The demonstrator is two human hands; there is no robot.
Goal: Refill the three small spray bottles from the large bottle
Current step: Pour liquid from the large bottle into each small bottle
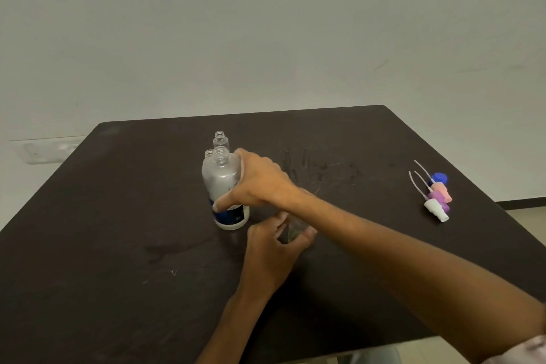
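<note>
Right hand (pixel 260 180) grasps the large frosted plastic bottle with a blue label (pixel 226 192), upright mid-table on the dark tabletop (pixel 118 216).

Left hand (pixel 277 242) curls round a small clear spray bottle (pixel 291 230), mostly hidden and blurred. Two more open-necked small clear bottles (pixel 221 140) stand partly hidden behind the large one. Pink, purple and white spray tops (pixel 437 196) lie beside a blue cap (pixel 440 178), far right.

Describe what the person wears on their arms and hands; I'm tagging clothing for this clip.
Both hands, the left hand and the right hand, are bare: no gloves, rings or watch visible. Both forearms are uncovered. Only a bit of light patterned sleeve shows at the right arm's upper end, at the frame's corner.
</note>
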